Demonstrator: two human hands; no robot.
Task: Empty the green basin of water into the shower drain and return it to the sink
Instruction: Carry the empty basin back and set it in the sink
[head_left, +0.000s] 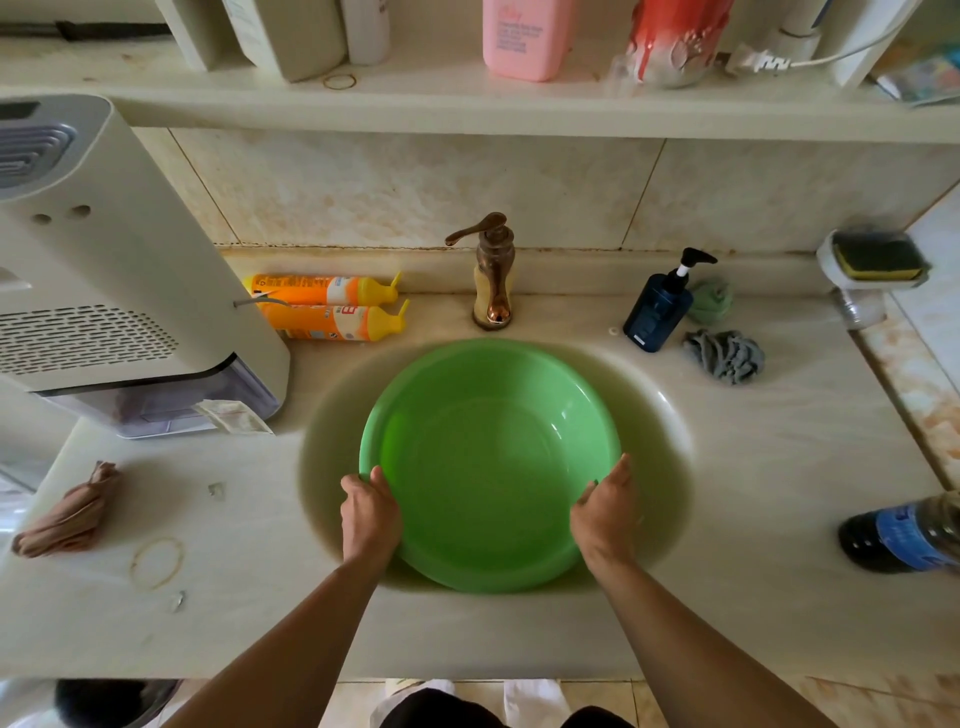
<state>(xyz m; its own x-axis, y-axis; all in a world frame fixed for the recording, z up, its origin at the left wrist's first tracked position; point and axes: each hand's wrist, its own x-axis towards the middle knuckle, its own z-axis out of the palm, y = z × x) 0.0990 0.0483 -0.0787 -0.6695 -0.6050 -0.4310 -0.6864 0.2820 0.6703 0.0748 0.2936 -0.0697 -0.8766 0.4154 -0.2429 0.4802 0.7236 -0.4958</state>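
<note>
A round green basin (488, 457) sits inside the oval sink (660, 415) of a pale counter, below the bronze tap (493, 270). My left hand (370, 514) grips the basin's rim at its near left, thumb over the edge. At the near right, my right hand (602, 512) grips the rim the same way. The inside of the basin looks smooth and glossy; whether water lies in it I cannot tell.
A white appliance (104, 291) fills the counter's left. Two orange bottles (332, 306) lie behind the sink. A blue pump bottle (660, 306), cloths (724, 356), a sponge dish (872, 260) and a dark bottle (904, 535) stand right. A shelf (467, 109) overhangs the back.
</note>
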